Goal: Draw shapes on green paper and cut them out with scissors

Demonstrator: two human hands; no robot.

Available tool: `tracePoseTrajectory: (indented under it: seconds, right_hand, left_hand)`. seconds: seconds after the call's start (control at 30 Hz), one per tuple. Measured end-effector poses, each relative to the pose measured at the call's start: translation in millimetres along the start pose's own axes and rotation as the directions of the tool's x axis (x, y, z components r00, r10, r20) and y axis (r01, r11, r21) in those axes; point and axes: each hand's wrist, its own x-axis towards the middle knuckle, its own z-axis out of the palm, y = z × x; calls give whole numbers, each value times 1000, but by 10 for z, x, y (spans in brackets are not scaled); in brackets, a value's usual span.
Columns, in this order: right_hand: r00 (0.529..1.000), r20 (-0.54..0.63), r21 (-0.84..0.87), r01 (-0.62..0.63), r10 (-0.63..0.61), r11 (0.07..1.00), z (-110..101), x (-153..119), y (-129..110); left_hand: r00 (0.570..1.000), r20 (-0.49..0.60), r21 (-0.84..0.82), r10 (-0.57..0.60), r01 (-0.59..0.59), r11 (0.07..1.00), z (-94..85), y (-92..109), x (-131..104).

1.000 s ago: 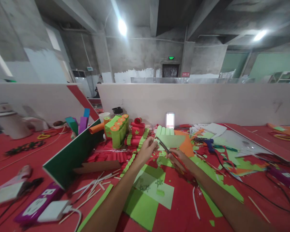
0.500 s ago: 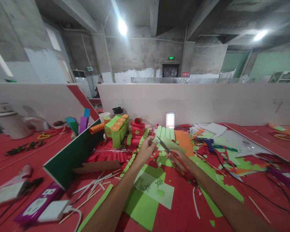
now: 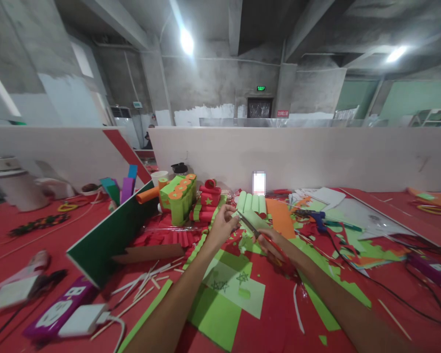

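My right hand point(image 3: 272, 241) is closed around the red handles of a pair of scissors point(image 3: 247, 223). Their dark blades point up and left, with the tips at the fingers of my left hand point(image 3: 223, 225). Those fingers pinch a small piece of paper, mostly hidden behind them and the blades. Under my forearms lies a pale green sheet point(image 3: 253, 300) with star outlines drawn on it, on top of a brighter green sheet point(image 3: 215, 321). Just beyond the blades stand several light green paper rolls point(image 3: 248, 202) beside an orange sheet point(image 3: 281, 220).
A dark green board point(image 3: 106, 240) leans at left beside green and orange paper tubes point(image 3: 180, 203) and red rolls point(image 3: 208, 198). Thin sticks point(image 3: 143, 284) and a purple power strip point(image 3: 61, 309) lie nearer. To the right are a blue glue gun point(image 3: 318, 219), its cable and paper scraps.
The scissor blades have shifted slightly at my left fingertips. The pinched paper has turned and shows less of its drawn star than before. Both forearms stay nearly in place.
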Motion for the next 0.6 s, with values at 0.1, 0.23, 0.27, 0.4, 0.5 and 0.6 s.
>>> tracePoseTrajectory:
  seconds: [0.1,0.23,0.27,0.4,0.5,0.6]
  right_hand:
    - [999,26,63,-41,39,997,-24,9,33]
    - [995,86,126,-69,59,990,-52,37,55]
    - [993,97,131,-83,70,988,-57,44,51]
    - [993,92,140,-82,70,987,-72,44,6]
    - [993,99,115,-68,57,991,-84,28,-10]
    - [995,87,62,-58,52,996,-90,31,27]
  left_hand:
    - [1000,6,19,-4,4,1000,-3,-11,2]
    - [1000,6,26,-17,17,1000,6,-6,-4]
    - [1000,6,25,-21,21,999,8,-1,-7]
    - [1000,-7,11,-27,27,1000,8,25,-8]
    - [1000,-10,6,-25,25,1000,5,33,-3]
    - [999,-5,-1,-37,37,999,4,23,-1]
